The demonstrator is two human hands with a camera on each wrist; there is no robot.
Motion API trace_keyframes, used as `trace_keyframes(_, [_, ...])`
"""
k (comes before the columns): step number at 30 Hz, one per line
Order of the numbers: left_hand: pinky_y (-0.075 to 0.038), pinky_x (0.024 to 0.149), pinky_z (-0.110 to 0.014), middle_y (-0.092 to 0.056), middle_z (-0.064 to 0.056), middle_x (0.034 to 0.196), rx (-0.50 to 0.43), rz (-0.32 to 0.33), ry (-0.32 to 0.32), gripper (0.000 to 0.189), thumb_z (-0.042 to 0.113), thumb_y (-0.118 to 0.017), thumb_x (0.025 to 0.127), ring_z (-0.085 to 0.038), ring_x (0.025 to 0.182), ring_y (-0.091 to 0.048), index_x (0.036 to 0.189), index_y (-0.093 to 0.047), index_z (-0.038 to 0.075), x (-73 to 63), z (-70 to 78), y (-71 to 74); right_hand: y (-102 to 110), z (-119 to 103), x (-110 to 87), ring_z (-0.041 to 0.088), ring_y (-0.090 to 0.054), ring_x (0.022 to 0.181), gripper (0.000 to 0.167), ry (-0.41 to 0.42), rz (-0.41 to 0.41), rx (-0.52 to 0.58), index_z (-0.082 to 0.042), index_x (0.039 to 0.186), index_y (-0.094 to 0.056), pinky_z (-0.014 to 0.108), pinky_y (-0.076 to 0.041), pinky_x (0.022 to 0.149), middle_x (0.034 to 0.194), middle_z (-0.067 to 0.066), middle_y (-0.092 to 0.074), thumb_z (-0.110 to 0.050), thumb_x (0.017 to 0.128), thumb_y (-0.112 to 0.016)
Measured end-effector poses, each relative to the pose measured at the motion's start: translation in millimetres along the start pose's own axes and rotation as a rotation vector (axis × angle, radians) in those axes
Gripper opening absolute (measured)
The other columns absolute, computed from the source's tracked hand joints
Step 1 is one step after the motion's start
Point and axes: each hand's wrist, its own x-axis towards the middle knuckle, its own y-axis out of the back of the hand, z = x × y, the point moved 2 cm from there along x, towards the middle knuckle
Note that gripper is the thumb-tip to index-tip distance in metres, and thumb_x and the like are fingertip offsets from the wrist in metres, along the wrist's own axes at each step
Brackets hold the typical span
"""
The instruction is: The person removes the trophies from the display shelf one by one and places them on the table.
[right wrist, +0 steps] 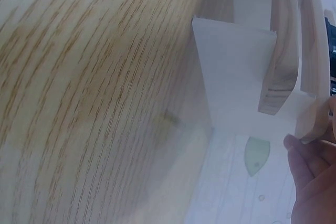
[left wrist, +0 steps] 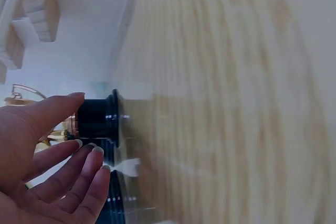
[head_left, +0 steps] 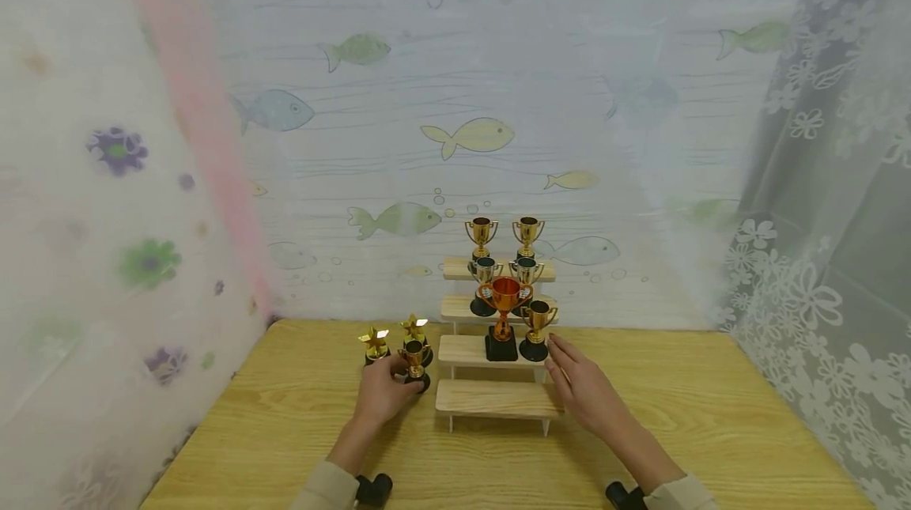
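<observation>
Small cup point(head_left: 415, 360): shiny gold, two looped handles, round black base; left of the stand, between the left hand's thumb and fingers.
Left hand point(head_left: 383, 393): narrowed, pinching that cup low down; I can't tell whether its base touches the table.
Right hand point(head_left: 589, 395): fingers fairly straight, at the right end of the second-nearest step, just beside another gold cup point(head_left: 538, 322).
Stand point(head_left: 498, 398): four smooth, pale wooden steps, white supports.
Red-orange cup point(head_left: 503, 308): glossy, squarish black base.
Star trophies point(head_left: 373, 342): pointed, gold, beyond the left hand.
Table point(head_left: 285, 407): yellowish, streaky wood grain.
</observation>
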Motion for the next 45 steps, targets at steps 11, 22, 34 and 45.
trace_keyframes(11, [-0.057,0.073,-0.039,-0.070,-0.022,0.108,-0.089,-0.001,0.027,0.040,0.011,-0.085,0.084,-0.022,0.084,-0.066,0.115,-0.070,-0.008,-12.9,6.8,19.9,0.1,0.6,0.2,0.044,-0.053,0.133,0.043,0.003,0.002,0.000,0.011,0.143,-0.052,0.055,-0.046,0.104,0.149,0.026,-0.050,-0.015,0.108,-0.052])
trace_keyframes(22, [-0.054,0.067,-0.032,-0.072,-0.018,0.105,-0.065,0.015,-0.021,0.036,0.015,-0.086,0.083,-0.014,0.077,-0.062,0.111,-0.073,-0.004,-15.8,18.8,28.4,1.5,-0.9,0.1,0.044,-0.053,0.133,0.043,0.007,0.006,0.003,0.011,0.142,-0.053,0.055,-0.046,0.104,0.149,0.026,-0.051,-0.016,0.109,-0.051])
trace_keyframes(34, [-0.051,0.061,-0.027,-0.073,-0.014,0.102,-0.098,-0.006,-0.094,0.024,0.010,-0.083,0.086,-0.013,0.074,-0.061,0.107,-0.075,0.002,-17.0,43.8,26.3,1.5,-1.0,0.0,0.043,-0.054,0.132,0.043,0.002,0.004,-0.010,0.010,0.142,-0.053,0.055,-0.046,0.104,0.149,0.026,-0.051,-0.016,0.109,-0.052])
trace_keyframes(45, [-0.054,0.069,-0.031,-0.073,-0.008,0.102,-0.116,-0.008,-0.164,0.027,0.013,-0.083,0.086,-0.016,0.080,-0.063,0.111,-0.075,0.005,-14.6,65.6,21.1,1.1,-0.9,0.0,0.043,-0.054,0.132,0.043,0.004,0.000,-0.005,0.010,0.142,-0.053,0.055,-0.047,0.104,0.149,0.026,-0.050,-0.016,0.108,-0.052])
